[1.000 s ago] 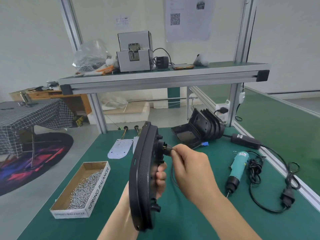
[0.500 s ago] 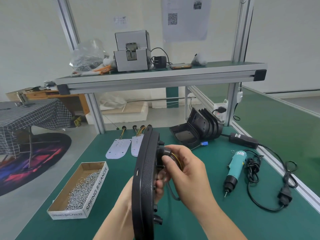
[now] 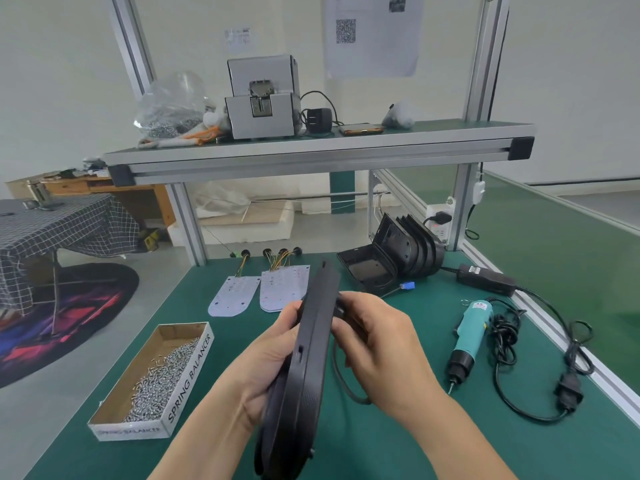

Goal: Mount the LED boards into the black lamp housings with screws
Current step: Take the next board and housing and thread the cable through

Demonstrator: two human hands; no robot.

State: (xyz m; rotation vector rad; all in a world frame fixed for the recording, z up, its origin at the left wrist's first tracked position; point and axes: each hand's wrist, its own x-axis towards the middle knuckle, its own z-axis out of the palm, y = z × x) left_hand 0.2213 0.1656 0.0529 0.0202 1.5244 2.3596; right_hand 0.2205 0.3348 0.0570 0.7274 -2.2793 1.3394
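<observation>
Housing [image 3: 308, 358], gripped by left hand [image 3: 266, 368], has been tilted away; cable [image 3: 356, 399] is pinched by right hand [image 3: 381, 341], so routing seems finished.

Small assembly workshop: alu.-profile bench [image 3: 242, 327] w/ green mat, upper shelf [image 3: 311, 150] w/ screw feeder [image 3: 261, 105]; box of screws [image 3: 188, 375] near left, elec. screwdriver [image 3: 467, 337] right, stacked housings [image 3: 412, 251] far right.

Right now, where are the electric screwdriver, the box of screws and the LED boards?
electric screwdriver [image 3: 472, 328]: head view, on its teal body.
box of screws [image 3: 188, 374]: head view, on its white side wall.
LED boards [image 3: 233, 294]: head view, on the left board's face.
</observation>
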